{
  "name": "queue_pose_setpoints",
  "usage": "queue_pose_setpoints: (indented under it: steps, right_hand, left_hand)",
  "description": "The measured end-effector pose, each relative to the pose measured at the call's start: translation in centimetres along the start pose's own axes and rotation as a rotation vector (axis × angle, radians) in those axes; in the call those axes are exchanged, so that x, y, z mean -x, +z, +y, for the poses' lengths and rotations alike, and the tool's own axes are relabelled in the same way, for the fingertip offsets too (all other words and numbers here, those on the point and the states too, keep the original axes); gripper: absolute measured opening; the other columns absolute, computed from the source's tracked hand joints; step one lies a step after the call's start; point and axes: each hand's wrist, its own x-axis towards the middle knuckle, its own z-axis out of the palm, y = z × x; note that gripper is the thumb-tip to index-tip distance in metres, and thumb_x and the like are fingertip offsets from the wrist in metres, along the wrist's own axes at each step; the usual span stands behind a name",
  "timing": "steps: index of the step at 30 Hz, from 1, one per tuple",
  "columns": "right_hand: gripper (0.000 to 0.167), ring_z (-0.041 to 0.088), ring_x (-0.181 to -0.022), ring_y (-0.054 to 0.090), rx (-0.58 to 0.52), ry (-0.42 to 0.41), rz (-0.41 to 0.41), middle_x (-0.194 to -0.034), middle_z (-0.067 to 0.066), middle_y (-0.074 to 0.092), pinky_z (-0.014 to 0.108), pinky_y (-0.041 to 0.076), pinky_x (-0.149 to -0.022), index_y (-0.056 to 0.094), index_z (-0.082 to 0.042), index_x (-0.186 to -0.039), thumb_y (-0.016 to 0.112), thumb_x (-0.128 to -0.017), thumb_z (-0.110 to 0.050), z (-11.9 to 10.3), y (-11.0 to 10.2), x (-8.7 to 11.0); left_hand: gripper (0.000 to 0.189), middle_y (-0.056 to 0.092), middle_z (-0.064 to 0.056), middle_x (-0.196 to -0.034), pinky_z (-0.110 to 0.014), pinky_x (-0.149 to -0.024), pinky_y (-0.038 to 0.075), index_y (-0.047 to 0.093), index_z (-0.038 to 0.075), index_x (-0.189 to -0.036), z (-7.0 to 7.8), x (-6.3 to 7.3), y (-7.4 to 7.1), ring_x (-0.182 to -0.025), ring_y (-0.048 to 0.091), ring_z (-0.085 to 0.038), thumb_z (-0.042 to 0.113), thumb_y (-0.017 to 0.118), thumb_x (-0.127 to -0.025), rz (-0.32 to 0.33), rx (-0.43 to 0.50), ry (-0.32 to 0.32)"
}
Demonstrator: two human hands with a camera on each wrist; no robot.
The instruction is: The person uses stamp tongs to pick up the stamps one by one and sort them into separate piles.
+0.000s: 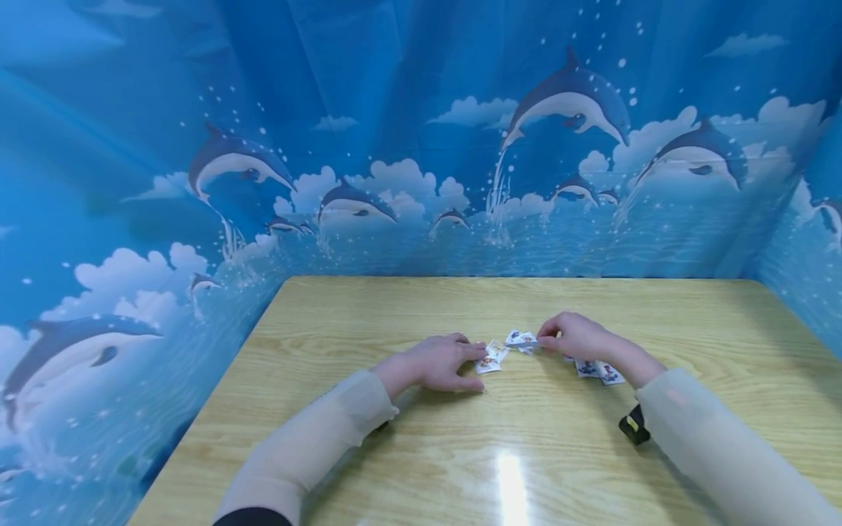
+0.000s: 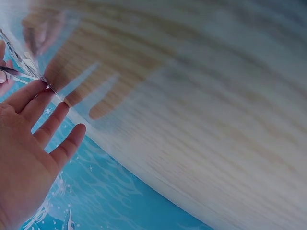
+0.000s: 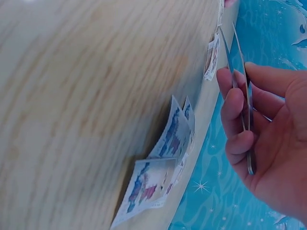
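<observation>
Probably light, papery and easily creased, the stamps [image 1: 490,359] lie toward the bench's [image 1: 421,460] far edge, best lifted by a margin. Left hand [image 1: 442,363], fingers extended, touches some; right hand [image 1: 574,337] grips tweezers [image 3: 249,103].

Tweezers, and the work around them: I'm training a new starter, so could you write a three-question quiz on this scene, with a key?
1. Multiple choice: how are the tweezers held? A, in the left; B, in the right; C, in neither.
2. True or false: small picture papers lie near the left hand and also near the right hand.
3. Fill in: beyond the table, the blue backdrop is printed with leaping ____.

Key: 1, B; 2, true; 3, dolphins.
</observation>
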Motion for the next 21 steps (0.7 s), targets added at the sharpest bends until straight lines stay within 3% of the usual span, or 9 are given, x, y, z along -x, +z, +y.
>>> queue_pose_setpoints:
  steps: [7,21]
  right_hand:
    - [0.020,0.018,-0.085,0.063,0.061,-0.020,0.038,-0.093,0.003,0.069,0.046,0.052,-0.083,0.071,0.000,-0.105,0.061,-0.095,-0.014,-0.43,0.11,-0.30]
    - [0.021,0.017,-0.076,0.059,-0.006,-0.040,0.004,-0.091,0.003,0.069,0.036,0.051,-0.070,0.070,0.002,-0.107,0.059,-0.097,-0.013,-0.31,-0.11,-0.28]
  left_hand:
    - [0.071,0.030,0.007,-0.155,-0.039,-0.109,0.034,0.036,0.022,-0.151,0.02,0.01,-0.02,-0.137,0.036,-0.022,0.063,0.047,-0.094,-0.003,-0.013,0.000]
    - [0.071,0.030,0.007,-0.155,-0.037,-0.110,0.032,0.037,0.023,-0.151,0.09,0.03,-0.05,-0.138,0.035,-0.021,0.062,0.048,-0.093,0.000,-0.004,-0.001]
